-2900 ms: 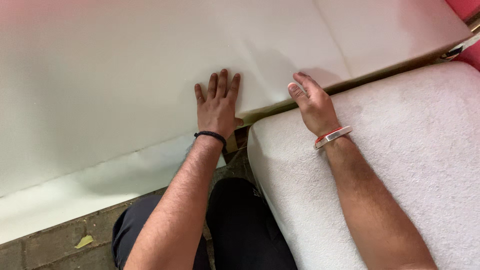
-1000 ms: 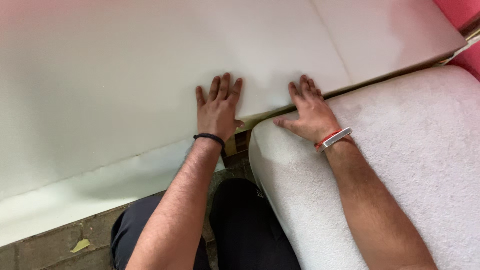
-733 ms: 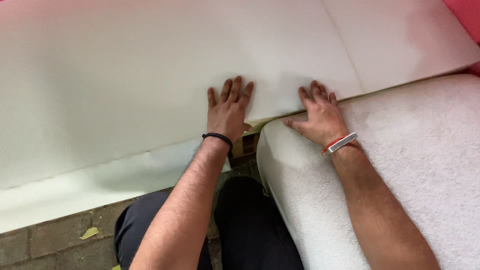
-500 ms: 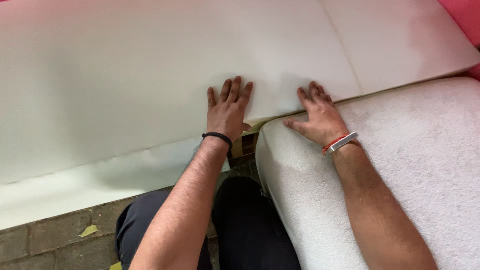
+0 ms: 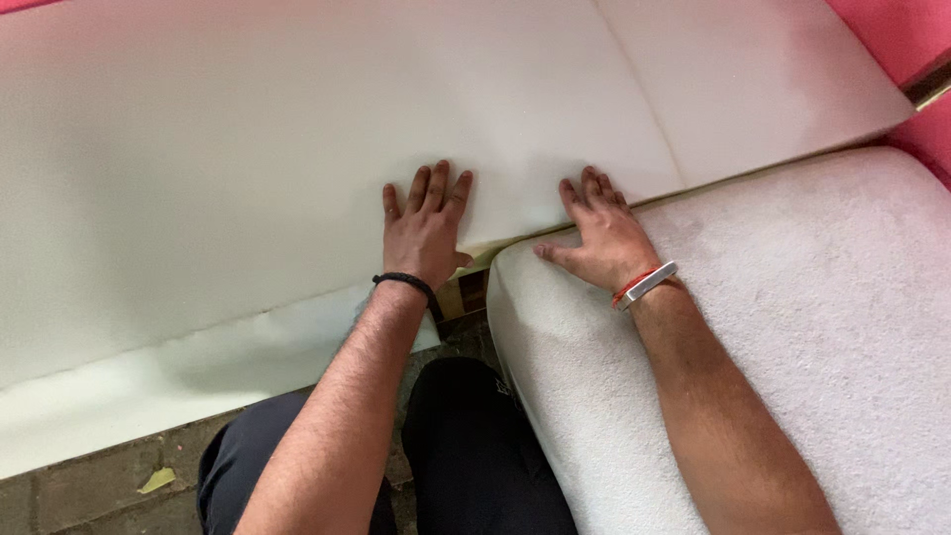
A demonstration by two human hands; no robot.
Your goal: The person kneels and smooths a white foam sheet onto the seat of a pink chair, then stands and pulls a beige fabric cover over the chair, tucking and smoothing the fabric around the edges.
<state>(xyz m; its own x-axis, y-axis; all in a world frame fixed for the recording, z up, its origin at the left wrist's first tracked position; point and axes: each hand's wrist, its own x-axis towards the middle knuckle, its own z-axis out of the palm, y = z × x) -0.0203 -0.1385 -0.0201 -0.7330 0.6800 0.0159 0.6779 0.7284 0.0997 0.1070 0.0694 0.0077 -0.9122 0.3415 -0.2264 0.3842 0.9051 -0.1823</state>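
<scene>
At the far left I see a strip of brick floor (image 5: 89,495) with a small yellowish scrap (image 5: 157,481) lying on it. Above that runs the thick front edge of a big white foam sheet (image 5: 248,168), which fills most of the upper view and slopes away from me.

Moving right, my left hand (image 5: 426,233) lies palm down on the foam sheet near its lower edge. The fingers are straight and close together, only slightly fanned, holding nothing, just pressed flat on the surface. A black band (image 5: 404,283) circles that wrist. Below the forearm are my knees in dark trousers (image 5: 466,446).

Between the two hands a narrow gap shows a bit of brown frame (image 5: 466,292) under the foam.

Next comes my right hand (image 5: 599,233), also flat and empty, fingers together and pointing up across the seam, fingertips on the foam sheet, palm and thumb resting on the white fleecy cushion (image 5: 792,327). A silver bracelet with a red thread (image 5: 646,284) sits at that wrist.

The cushion touches the foam sheet's edge and runs off to the right. In the top right corner is pink fabric (image 5: 906,35).
</scene>
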